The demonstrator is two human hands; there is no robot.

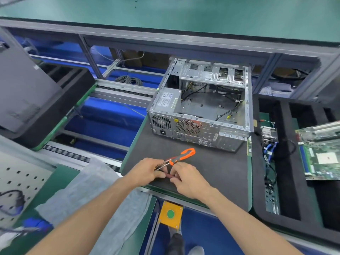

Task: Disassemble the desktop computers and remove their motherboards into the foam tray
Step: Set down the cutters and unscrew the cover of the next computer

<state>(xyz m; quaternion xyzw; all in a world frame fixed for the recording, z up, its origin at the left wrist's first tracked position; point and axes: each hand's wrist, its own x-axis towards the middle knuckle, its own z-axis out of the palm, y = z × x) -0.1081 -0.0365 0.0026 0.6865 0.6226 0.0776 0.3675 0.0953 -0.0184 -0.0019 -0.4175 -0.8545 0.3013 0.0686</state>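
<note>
An open desktop case (200, 109) lies on a black mat (211, 170), its inside bare except for a power supply (167, 100) and loose black cables. A green motherboard (323, 153) rests in the black foam tray (287, 162) on the right. In front of the case lie orange-handled pliers (182, 155). My left hand (147, 170) rests on their metal jaws, fingers curled. My right hand (185, 179) meets it, and together the fingers pinch a small dark reddish piece (170, 175).
A closed grey computer (24, 92) sits on a foam pad at the left. A roller conveyor (82, 159) runs between them. A yellow box with a green button (170, 214) is below the mat. A pegboard (18, 184) is at the lower left. Cables and parts fill the tray's left slot (269, 155).
</note>
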